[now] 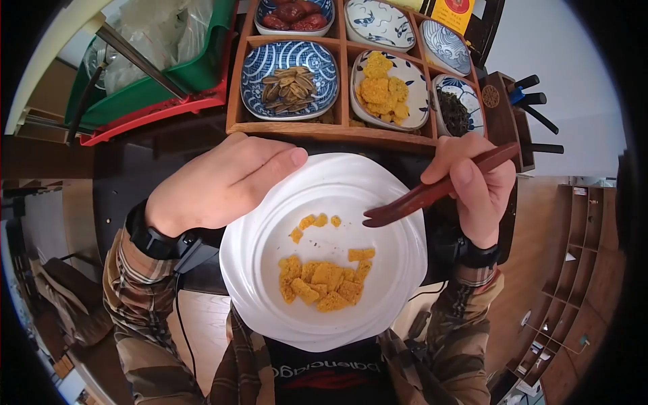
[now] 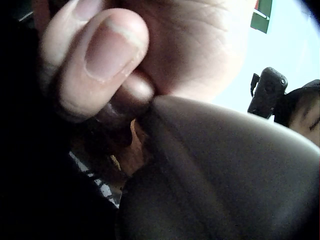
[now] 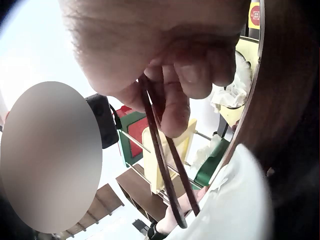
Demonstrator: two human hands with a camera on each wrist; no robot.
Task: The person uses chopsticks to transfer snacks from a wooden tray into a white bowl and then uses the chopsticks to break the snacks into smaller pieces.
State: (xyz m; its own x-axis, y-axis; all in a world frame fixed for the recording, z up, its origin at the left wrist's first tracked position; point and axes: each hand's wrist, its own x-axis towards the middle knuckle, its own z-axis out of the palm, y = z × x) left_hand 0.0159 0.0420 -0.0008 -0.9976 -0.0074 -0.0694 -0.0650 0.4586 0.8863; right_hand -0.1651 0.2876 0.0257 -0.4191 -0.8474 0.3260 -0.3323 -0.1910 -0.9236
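Note:
Tilted toward the wearer, a white bowl [image 1: 246, 290] with a wavy rim has its upper left edge gripped by my left hand [image 1: 216, 182], the thumb along the rim. In the left wrist view, curled fingers [image 2: 112, 55] meet the bowl's edge. A pile of orange-yellow crisp pieces [image 1: 324, 280] lies low in the bowl, with several small bits [image 1: 314, 221] above it. My right hand [image 1: 479, 196] holds dark reddish wooden tongs [image 1: 418, 194], their tips over the bowl's right side. In the right wrist view the two tong arms [image 3: 162, 160] stand slightly apart, nothing between them.
Beyond the bowl, a divided wooden tray [image 1: 290, 129] holds patterned dishes: sunflower seeds [image 1: 290, 88], more yellow crisps [image 1: 383, 94], red dates [image 1: 293, 13], dark dried leaves [image 1: 453, 111]. A green bin [image 1: 145, 84] with plastic bags stands left; a wooden holder [image 1: 503, 111] with black handles stands right.

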